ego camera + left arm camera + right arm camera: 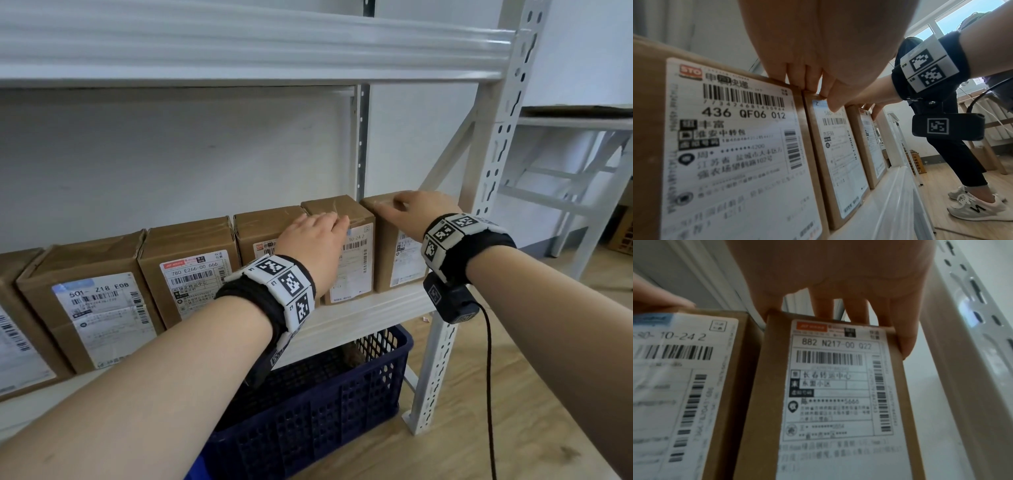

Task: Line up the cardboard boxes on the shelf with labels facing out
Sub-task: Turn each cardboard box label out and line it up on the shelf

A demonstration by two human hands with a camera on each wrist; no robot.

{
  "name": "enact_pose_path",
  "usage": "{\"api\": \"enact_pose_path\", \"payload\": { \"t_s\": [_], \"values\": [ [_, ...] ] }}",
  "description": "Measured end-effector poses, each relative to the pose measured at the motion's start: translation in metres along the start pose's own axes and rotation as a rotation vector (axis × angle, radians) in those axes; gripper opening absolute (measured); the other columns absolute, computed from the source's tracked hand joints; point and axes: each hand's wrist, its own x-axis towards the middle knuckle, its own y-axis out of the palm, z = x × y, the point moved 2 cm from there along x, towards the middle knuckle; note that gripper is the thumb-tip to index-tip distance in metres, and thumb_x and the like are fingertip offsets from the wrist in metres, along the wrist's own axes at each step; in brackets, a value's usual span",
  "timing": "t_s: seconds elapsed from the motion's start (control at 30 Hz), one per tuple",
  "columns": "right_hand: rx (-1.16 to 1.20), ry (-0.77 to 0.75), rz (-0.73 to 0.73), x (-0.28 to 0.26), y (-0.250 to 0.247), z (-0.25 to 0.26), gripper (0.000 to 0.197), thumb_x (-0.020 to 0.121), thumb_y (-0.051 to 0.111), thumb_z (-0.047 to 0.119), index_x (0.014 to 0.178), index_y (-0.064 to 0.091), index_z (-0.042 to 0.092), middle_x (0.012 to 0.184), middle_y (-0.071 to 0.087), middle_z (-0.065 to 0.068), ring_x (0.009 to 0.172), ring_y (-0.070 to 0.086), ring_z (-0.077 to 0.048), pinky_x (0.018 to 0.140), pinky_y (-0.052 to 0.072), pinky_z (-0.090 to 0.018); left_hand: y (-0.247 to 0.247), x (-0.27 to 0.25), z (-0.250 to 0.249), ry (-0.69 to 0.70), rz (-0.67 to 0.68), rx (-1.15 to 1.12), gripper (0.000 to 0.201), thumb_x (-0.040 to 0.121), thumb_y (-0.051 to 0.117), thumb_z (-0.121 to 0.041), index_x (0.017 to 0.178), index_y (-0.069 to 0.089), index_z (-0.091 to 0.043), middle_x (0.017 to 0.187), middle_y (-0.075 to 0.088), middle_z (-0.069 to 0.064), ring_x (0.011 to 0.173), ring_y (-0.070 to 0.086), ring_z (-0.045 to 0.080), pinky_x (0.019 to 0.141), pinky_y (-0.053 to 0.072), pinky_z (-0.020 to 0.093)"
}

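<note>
A row of brown cardboard boxes stands on the white shelf [370, 315], white shipping labels facing out. My right hand [404, 205] grips the top of the rightmost box [394, 267]. In the right wrist view its fingers [859, 313] lie over the top of this box [828, 394] and the thumb presses its right side. My left hand [329, 226] lies across the tops of the "436" box [267, 222] and the "10-24 2" box [352, 270]. In the left wrist view its thumb [834, 104] presses the front of the "10-24 2" box [838, 154], beside the "436" box [735, 146].
Further labelled boxes [191, 274] [99, 308] continue the row to the left. The upper shelf beam [239, 44] hangs overhead, and a slotted upright [493, 171] stands right of the last box. A dark blue crate [325, 394] sits on the wooden floor below.
</note>
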Motion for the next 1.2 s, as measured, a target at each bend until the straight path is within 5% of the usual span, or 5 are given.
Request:
{"api": "enact_pose_path", "payload": {
  "t_s": [0.1,0.23,0.83,0.97,1.2],
  "values": [
    [-0.029,-0.023,0.018,-0.008,-0.001,0.005,0.074,0.085,0.020,0.071,0.119,0.059,0.019,0.119,0.060,-0.012,0.117,0.047,-0.034,0.093,0.039,-0.041,0.000,0.000,0.000,-0.001,-0.004,-0.001,0.066,0.091,0.044,-0.007,0.150,0.014,-0.014,0.156,0.021,0.007,0.144,0.020,0.022,0.120,0.011,0.036],
    [0.142,0.003,0.005,-0.012,0.003,-0.001,0.063,0.091,0.031,0.060,0.141,0.039,0.022,0.147,0.035,-0.016,0.139,0.022,-0.035,0.112,0.022,-0.047,0.001,0.000,0.000,-0.002,-0.010,0.003,0.065,0.092,0.045,-0.009,0.150,0.014,-0.014,0.156,0.020,0.007,0.144,0.020,0.022,0.119,0.011,0.036],
    [0.243,-0.001,-0.059,-0.009,0.021,-0.017,0.045,0.095,0.032,0.048,0.138,0.040,0.037,0.155,0.019,-0.006,0.144,0.006,-0.034,0.117,0.012,-0.051,-0.001,0.004,0.000,-0.018,0.098,0.055,0.067,0.096,0.043,-0.019,0.151,0.005,-0.013,0.159,0.007,0.007,0.147,0.010,0.021,0.119,0.007,0.034],
    [0.114,-0.094,-0.148,-0.013,0.018,-0.014,0.049,0.097,0.029,0.044,0.143,0.036,0.028,0.156,0.022,-0.005,0.147,0.006,-0.027,0.119,-0.001,-0.046,0.000,0.002,-0.004,-0.049,0.103,0.077,0.068,0.096,0.043,-0.019,0.151,0.003,-0.013,0.159,0.007,0.008,0.147,0.007,0.022,0.119,0.002,0.037],
    [0.096,-0.277,-0.148,-0.036,0.028,0.006,0.049,0.098,0.034,0.039,0.146,0.030,0.031,0.155,0.028,-0.003,0.146,0.015,-0.025,0.120,0.002,-0.042,-0.009,0.004,-0.008,-0.103,0.073,0.016,0.066,0.097,0.040,-0.029,0.151,0.005,-0.016,0.160,0.005,0.003,0.147,0.007,0.020,0.120,0.001,0.040]
  ]
}}
